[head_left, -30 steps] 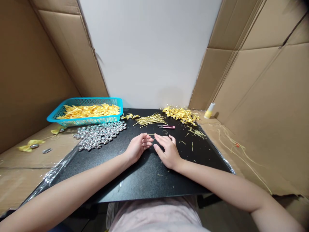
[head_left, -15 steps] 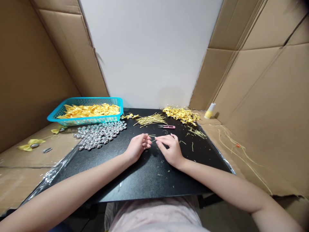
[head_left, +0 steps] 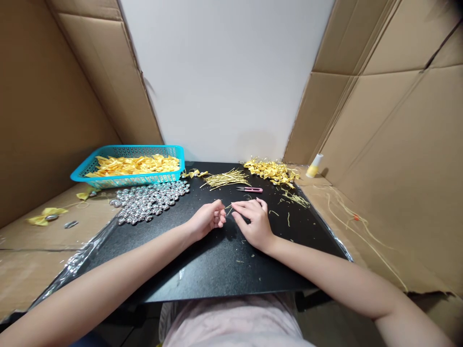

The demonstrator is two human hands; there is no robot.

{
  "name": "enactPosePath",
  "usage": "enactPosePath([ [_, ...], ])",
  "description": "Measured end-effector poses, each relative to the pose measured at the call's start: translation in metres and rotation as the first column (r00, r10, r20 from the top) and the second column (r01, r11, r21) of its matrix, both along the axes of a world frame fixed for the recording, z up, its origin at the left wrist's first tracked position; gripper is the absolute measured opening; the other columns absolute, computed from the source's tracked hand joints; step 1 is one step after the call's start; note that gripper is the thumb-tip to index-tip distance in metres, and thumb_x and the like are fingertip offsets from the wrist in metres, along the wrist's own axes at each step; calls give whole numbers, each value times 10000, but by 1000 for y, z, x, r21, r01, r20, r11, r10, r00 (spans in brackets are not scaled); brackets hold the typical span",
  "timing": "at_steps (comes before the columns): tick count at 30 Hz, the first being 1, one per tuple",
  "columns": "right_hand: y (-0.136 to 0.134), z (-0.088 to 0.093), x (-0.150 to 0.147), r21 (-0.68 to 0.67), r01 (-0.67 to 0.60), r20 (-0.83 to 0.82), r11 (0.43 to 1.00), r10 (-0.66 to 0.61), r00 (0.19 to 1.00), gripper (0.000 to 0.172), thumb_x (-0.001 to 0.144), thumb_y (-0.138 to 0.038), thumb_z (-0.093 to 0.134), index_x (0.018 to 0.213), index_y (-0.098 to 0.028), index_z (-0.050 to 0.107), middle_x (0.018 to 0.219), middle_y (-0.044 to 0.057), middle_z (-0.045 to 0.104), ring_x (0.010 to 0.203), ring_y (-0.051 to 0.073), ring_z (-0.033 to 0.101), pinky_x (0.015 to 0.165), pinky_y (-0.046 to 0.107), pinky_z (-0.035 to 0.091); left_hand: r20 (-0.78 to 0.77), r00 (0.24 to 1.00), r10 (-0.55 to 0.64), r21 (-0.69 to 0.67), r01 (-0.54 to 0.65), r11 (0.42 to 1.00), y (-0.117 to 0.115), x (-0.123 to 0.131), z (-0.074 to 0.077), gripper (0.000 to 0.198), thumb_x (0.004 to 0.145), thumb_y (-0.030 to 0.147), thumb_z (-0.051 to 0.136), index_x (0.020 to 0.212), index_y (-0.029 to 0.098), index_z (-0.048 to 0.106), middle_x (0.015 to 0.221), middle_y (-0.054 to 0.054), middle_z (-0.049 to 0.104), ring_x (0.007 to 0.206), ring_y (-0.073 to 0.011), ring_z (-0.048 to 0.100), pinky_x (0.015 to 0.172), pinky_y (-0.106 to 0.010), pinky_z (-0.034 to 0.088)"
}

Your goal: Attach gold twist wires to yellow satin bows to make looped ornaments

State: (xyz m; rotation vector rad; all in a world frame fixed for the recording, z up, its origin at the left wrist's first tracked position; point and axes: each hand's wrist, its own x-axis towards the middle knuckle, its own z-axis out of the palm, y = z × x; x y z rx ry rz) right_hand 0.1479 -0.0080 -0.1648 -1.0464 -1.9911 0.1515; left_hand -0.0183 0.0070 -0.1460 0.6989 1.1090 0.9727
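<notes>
Cardboard walls [head_left: 390, 120] boxed me in on both sides, with a pale wall behind, and the black work mat [head_left: 217, 260] filled the middle of my table. Off to my left sat the blue plastic basket [head_left: 108, 180], heaped with yellow ribbon pieces [head_left: 133, 165], and right in front of it sprawled the pile of silver beads [head_left: 148, 201], touching the mat's far left part. At the back right lay the heap of finished yellow bows [head_left: 271, 171], and between that and the basket rested the bundle of gold wire ties [head_left: 226, 179]. Just beside the bundle, nearer to me, lay the pink thread snips [head_left: 249, 190], untouched. A small yellow-and-white bottle [head_left: 313, 166] stood on the cardboard past the mat's right corner, and one loose yellow bow [head_left: 45, 217] lay far left on the cardboard. Now the close work: my left hand [head_left: 206, 221] rested on the mat, fingers curled and pinched together on one end of a single gold wire tie [head_left: 228, 206]. My right hand [head_left: 253, 221] sat just beside it, thumb and forefinger closed on the tie's other end. That thin tie spanned the small gap between my two hands at mid-mat, too fine to tell whether it was bent.
</notes>
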Motion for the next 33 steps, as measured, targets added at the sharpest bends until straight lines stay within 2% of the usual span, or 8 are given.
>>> enactPosePath([
  [9,1,-1,-2,-21,-36,-42,999,35,999,112,853,-257,639,920,-276,727,965,-7,759,911,170,650,1019,448,238,-14,984,-178,-45,177,983,0,-3,4,278,722,163,474,448,146,517,374,-2,490,322,-70,419,385,-173,369],
  [15,2,-2,-5,-53,-45,-62,998,41,997,51,815,-274,680,822,-268,730,899,-4,768,868,177,660,1025,468,241,-2,969,-245,-24,245,969,-1,-5,3,248,708,175,479,463,150,513,399,-4,503,357,-77,429,426,-190,380],
  [22,3,-3,-5,-52,-60,-67,997,57,996,54,808,-268,678,841,-267,721,922,-1,765,887,181,663,1037,470,238,16,947,-320,-11,320,947,-1,-8,3,291,741,185,446,456,163,496,392,-1,478,348,-87,397,450,-214,393],
  [33,3,-3,-5,-43,-96,-49,994,94,994,69,800,-274,679,858,-271,716,933,-7,761,892,175,659,1047,460,238,92,905,-415,-7,417,909,0,-12,3,375,784,204,432,420,202,343,392,29,314,373,-96,290,465,-225,406],
])
